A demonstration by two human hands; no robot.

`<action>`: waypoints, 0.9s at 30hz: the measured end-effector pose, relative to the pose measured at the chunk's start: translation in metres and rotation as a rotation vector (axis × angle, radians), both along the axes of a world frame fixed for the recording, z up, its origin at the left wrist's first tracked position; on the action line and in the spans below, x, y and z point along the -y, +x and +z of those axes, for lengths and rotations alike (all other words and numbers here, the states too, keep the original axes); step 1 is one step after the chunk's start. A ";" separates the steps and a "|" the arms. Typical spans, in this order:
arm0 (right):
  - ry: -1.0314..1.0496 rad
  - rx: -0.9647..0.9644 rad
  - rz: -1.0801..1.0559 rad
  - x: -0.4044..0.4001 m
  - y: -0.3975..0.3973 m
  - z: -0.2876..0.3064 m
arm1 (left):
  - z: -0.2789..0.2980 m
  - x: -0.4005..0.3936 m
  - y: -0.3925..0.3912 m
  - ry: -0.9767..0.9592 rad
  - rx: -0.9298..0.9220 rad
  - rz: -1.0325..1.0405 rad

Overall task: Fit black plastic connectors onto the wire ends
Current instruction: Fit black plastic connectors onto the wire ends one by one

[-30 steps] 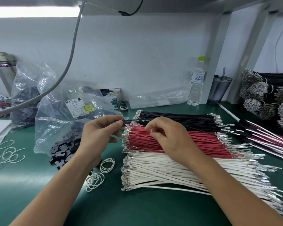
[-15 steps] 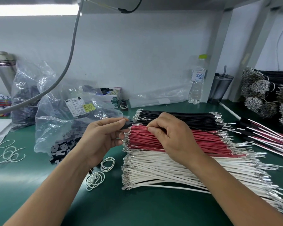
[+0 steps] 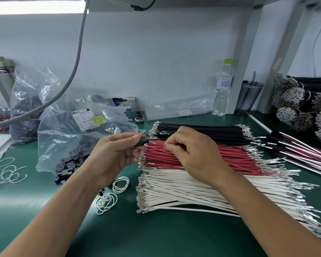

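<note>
Black plastic sits between your left thumb and forefinger: the connector (image 3: 142, 142), pinched at its rear, its open face turned toward the wire stacks. Your left hand (image 3: 115, 154) holds it above the green mat (image 3: 156, 234), just left of the red wires (image 3: 202, 156); the lower fingers curl loosely under the palm. Your right hand (image 3: 191, 154) has its fingers curled, thumb and forefinger pinching a thin black wire (image 3: 230, 144) that runs back to the right across the red stack. The wire's metal tip (image 3: 150, 140) lies right at the connector's mouth; whether it has entered cannot be told.

Under your right hand, three stacks lie side by side on the mat: black wires (image 3: 202, 129) farthest from you, red in the middle, white wires (image 3: 193, 190) nearest, all with crimped metal ends at both sides. One white wire lies slightly apart along the near edge of its stack.

Left of the stacks, a clear bag (image 3: 78, 138) with a printed label holds black connectors, some spilling at its near corner. White rubber bands (image 3: 111, 193) lie near your left wrist, more bands (image 3: 7, 171) at the far left. A second bag (image 3: 24, 112) stands behind, beside a steel flask (image 3: 0, 76).

At the back wall stand a small box (image 3: 128, 108), a water bottle (image 3: 222, 88) and a dark tumbler (image 3: 248, 97). To the right, finished assemblies (image 3: 304, 153) lie fanned across the mat, with bundled wires (image 3: 293, 101) beyond them.
</note>
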State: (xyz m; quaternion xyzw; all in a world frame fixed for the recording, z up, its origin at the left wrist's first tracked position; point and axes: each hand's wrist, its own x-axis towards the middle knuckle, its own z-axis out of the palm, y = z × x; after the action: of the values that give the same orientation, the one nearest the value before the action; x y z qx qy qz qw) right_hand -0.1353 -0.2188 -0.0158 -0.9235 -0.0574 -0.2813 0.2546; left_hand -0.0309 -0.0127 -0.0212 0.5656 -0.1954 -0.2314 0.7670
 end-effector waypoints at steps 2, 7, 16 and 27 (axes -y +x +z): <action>0.008 -0.026 0.007 0.000 0.000 0.002 | 0.001 -0.001 0.000 0.014 0.027 -0.001; 0.083 -0.143 0.014 0.002 0.001 0.006 | 0.003 -0.001 -0.005 0.121 0.148 0.012; -0.002 -0.021 -0.020 -0.003 0.000 -0.001 | 0.004 0.009 -0.014 0.058 -0.002 0.004; 0.141 -0.013 -0.057 0.001 0.005 -0.007 | -0.004 0.009 -0.016 0.413 0.698 0.202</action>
State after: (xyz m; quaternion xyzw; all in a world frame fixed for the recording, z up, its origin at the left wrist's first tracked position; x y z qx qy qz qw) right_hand -0.1298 -0.2196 -0.0226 -0.9063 -0.0093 -0.2857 0.3114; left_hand -0.0471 -0.0219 -0.0248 0.7684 -0.3367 0.0164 0.5440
